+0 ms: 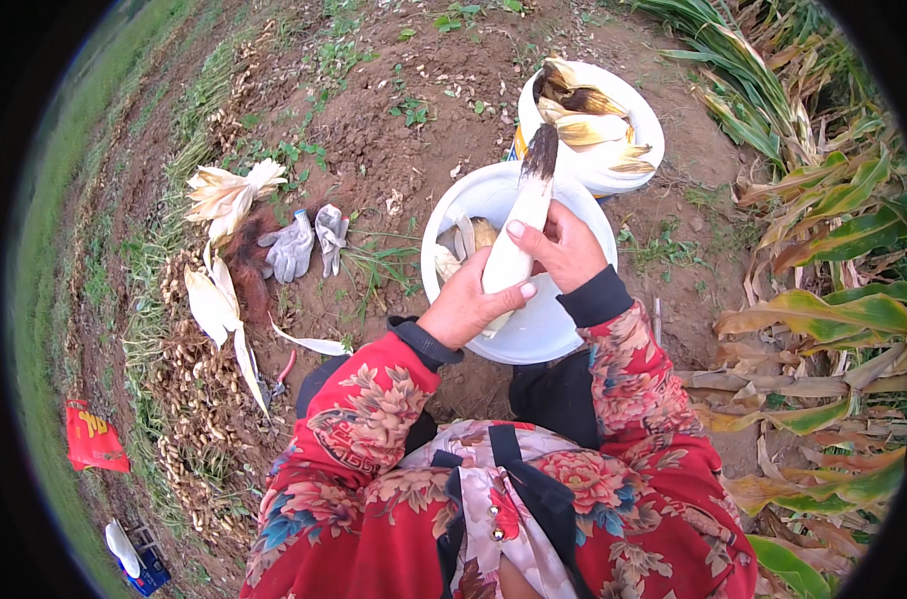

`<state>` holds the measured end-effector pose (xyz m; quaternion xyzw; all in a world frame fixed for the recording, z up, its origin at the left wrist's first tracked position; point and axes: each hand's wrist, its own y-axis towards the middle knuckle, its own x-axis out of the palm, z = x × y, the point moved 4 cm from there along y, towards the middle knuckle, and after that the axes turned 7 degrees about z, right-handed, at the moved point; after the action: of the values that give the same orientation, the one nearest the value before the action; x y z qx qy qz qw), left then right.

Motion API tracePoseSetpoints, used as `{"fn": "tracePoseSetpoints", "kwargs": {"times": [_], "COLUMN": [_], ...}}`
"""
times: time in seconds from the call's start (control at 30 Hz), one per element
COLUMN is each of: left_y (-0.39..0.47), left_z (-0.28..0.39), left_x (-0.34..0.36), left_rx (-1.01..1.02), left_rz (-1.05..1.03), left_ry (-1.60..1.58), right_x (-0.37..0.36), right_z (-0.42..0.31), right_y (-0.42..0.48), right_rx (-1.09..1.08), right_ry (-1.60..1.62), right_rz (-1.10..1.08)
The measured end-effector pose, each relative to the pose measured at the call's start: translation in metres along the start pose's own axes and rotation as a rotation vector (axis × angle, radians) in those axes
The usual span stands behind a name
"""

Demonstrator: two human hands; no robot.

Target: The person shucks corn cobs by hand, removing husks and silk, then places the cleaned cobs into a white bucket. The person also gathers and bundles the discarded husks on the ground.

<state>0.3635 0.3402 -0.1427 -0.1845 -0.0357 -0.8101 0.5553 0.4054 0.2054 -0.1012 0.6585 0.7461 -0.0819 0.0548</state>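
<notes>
My left hand (468,299) holds the lower part of an ear of corn in pale husk (515,243), its thumb across the front. At the ear's upper right side, my right hand (566,247) grips it with the thumb on the husk. Dark dried silk sticks out of the ear's top. Both hands are over a white plastic bucket (562,318), where some husked-over ears (486,233) lie partly hidden. Just behind it, a second white bucket (652,123) is filled with more ears in dry husks (592,129).
Grey work gloves (290,251), loose corn husks (212,303) and red-handled pruning shears (287,367) lie on the soil at left, beside piled peanuts (191,389). Farther left are a red bag (94,438) and a blue object (148,573). Corn plants (835,314) line the right.
</notes>
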Motion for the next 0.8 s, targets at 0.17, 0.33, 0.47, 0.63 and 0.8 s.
{"fn": "tracePoseSetpoints", "kwargs": {"times": [0.17,0.33,0.47,0.63,0.8], "left_y": [-0.003,0.000,0.012,0.007,0.021], "left_z": [-0.001,0.004,-0.001,0.013,-0.001], "left_x": [-0.014,-0.035,-0.037,-0.020,-0.037], "left_rx": [0.055,0.142,0.225,-0.142,-0.138], "left_rz": [0.134,0.305,0.295,0.070,0.242], "left_ry": [0.101,0.453,0.270,-0.576,-0.685], "right_x": [0.008,0.002,0.001,0.005,0.018], "right_z": [0.013,0.016,0.027,0.033,0.002], "right_y": [0.000,0.009,0.015,0.022,0.013], "right_rx": [0.076,0.168,0.167,0.349,-0.016], "right_ry": [0.292,0.333,0.432,0.681,0.628], "right_rz": [-0.099,-0.134,-0.019,-0.084,-0.040]}}
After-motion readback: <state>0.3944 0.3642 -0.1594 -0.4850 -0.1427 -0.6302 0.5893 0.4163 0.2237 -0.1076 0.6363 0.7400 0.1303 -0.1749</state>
